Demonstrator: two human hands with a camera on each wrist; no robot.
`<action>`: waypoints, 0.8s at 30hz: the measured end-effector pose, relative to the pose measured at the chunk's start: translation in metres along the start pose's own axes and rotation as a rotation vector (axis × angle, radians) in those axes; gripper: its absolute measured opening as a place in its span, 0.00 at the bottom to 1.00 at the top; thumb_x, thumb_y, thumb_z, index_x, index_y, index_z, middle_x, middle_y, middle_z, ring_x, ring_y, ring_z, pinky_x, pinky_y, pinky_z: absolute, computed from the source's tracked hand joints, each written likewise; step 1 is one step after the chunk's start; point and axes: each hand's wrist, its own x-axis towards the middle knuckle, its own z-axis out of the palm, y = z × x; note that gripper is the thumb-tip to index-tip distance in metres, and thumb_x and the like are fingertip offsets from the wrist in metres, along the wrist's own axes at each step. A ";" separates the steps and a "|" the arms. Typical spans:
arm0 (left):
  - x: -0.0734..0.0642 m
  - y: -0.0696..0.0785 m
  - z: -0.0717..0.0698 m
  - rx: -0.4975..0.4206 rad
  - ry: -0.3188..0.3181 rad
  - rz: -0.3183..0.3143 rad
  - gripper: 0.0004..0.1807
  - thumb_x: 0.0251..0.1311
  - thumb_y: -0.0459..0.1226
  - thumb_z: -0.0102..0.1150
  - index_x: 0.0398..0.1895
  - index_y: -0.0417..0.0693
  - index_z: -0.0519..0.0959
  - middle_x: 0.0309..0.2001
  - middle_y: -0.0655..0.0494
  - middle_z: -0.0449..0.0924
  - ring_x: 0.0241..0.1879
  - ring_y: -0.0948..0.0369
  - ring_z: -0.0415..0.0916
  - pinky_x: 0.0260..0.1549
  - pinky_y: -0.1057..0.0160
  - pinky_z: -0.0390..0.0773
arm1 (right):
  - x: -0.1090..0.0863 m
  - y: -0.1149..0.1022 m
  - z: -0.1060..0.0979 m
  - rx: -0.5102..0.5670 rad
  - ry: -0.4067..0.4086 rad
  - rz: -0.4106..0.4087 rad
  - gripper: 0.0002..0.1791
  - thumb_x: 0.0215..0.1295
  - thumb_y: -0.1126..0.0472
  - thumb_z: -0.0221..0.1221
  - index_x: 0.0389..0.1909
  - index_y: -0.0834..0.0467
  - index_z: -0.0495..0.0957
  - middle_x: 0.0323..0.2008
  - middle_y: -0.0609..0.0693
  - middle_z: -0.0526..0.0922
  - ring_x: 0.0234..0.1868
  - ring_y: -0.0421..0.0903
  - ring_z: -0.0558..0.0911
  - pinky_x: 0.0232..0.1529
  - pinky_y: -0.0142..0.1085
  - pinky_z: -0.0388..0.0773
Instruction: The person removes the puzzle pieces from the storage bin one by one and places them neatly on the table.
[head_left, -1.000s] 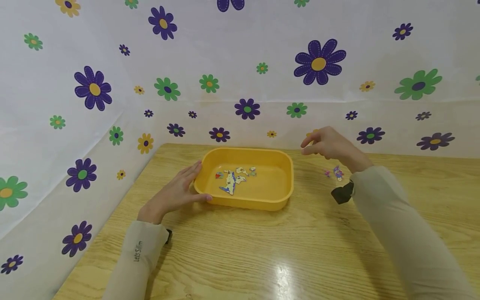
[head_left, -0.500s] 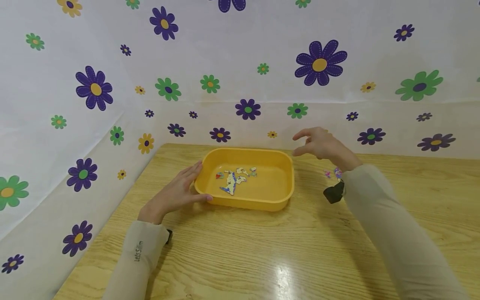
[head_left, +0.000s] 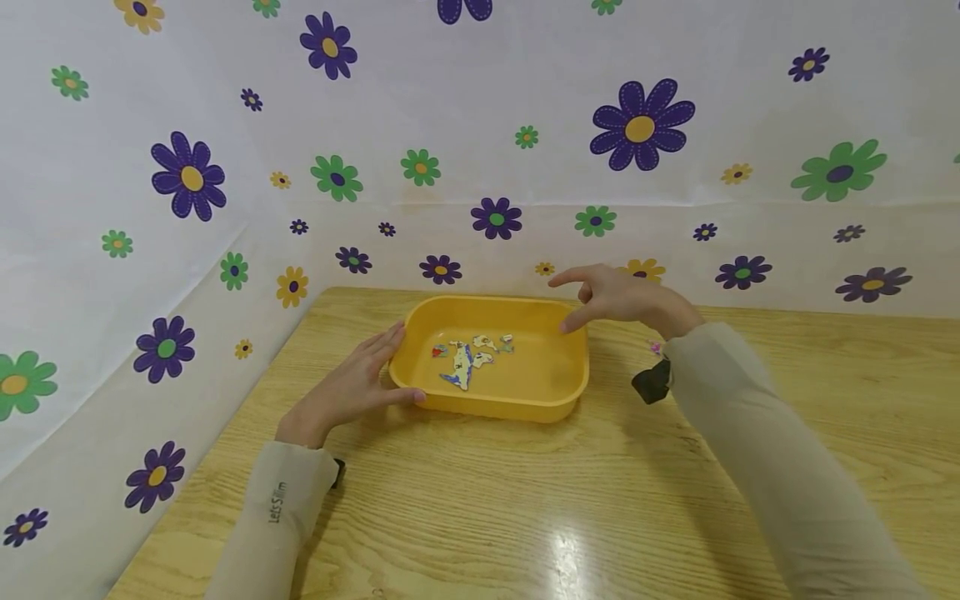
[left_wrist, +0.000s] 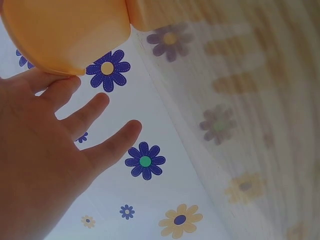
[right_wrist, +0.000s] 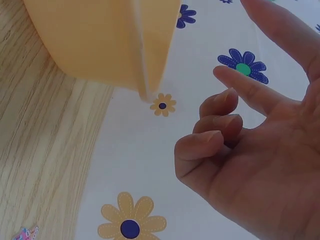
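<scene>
A yellow plastic tub stands on the table, with several small flat cut-out pieces lying in its left half. My left hand rests against the tub's left end, fingers spread along the side and thumb at the front rim. In the left wrist view, fingertips of the left hand meet the tub's edge. My right hand hovers over the tub's right rear corner. In the right wrist view, its index finger and thumb are stretched out, the other fingers curl in, and nothing is held.
A small pink piece lies on the wooden table right of the tub, partly screened by the right wrist. A white cloth with printed flowers hangs behind the table and along its left side.
My right hand has moved left from beside the tub to over its right rear corner, its index finger and thumb spreading apart. The left hand and tub have stayed in place.
</scene>
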 end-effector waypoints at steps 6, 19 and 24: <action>0.000 0.000 0.000 -0.004 0.000 -0.008 0.62 0.56 0.65 0.67 0.81 0.41 0.46 0.82 0.47 0.41 0.78 0.41 0.41 0.73 0.36 0.48 | 0.008 -0.004 0.007 -0.015 -0.031 0.007 0.41 0.63 0.58 0.68 0.74 0.63 0.63 0.57 0.68 0.71 0.58 0.62 0.69 0.60 0.58 0.72; 0.000 0.002 -0.001 -0.008 0.008 0.000 0.62 0.56 0.64 0.67 0.81 0.40 0.47 0.81 0.45 0.42 0.78 0.40 0.42 0.73 0.37 0.48 | 0.025 -0.005 0.026 -0.054 -0.071 -0.034 0.36 0.62 0.61 0.67 0.71 0.64 0.69 0.60 0.65 0.70 0.49 0.55 0.69 0.50 0.44 0.71; 0.000 0.001 0.000 -0.006 0.011 0.003 0.62 0.56 0.64 0.67 0.81 0.40 0.47 0.81 0.44 0.42 0.78 0.40 0.42 0.72 0.36 0.48 | 0.032 -0.005 0.034 -0.084 -0.076 -0.051 0.35 0.62 0.63 0.67 0.70 0.65 0.70 0.56 0.64 0.73 0.44 0.52 0.69 0.41 0.38 0.68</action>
